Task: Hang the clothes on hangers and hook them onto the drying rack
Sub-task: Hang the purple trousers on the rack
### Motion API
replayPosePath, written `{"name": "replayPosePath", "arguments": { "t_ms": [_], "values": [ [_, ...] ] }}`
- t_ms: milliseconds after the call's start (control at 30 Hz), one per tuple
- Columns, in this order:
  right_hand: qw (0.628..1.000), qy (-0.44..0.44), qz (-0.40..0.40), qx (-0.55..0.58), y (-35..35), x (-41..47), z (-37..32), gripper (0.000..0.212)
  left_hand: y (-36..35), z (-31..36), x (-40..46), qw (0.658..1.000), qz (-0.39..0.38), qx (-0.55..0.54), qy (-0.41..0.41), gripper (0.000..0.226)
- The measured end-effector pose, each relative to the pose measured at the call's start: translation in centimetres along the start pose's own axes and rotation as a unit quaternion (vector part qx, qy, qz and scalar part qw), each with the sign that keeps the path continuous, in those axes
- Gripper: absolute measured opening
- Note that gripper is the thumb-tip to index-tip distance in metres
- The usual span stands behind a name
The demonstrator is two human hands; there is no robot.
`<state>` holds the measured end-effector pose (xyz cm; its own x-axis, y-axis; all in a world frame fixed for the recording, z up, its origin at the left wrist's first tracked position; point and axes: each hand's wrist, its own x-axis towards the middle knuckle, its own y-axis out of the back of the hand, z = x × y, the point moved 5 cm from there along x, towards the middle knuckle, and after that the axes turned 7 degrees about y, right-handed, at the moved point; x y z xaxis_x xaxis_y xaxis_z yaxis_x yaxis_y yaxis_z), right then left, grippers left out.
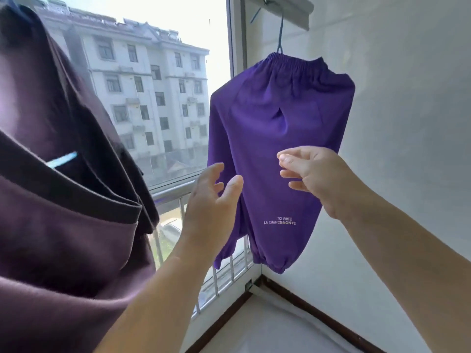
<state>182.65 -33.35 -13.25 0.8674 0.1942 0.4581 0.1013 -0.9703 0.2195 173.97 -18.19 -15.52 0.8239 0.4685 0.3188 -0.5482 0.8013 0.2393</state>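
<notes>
The left hand (211,197) and right hand (314,174) are hovering with loose, empty fingers before the purple elastic-waist trousers (277,138). These are hanging on a thin blue wire hanger (280,34), its hook vanishing into the grey rack bar (288,6), cropped above. A dark maroon garment (63,200) is spilling past the left edge.
</notes>
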Motion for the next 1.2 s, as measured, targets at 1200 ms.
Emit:
{"name": "replayPosePath", "arguments": {
  "t_ms": [1200],
  "values": [
    [0.930,0.298,-0.063,-0.206,3.3,26.1,-8.8,0.041,-7.5,15.5,25.7,0.942,-0.335,0.008,0.008,0.044]
  ]
}}
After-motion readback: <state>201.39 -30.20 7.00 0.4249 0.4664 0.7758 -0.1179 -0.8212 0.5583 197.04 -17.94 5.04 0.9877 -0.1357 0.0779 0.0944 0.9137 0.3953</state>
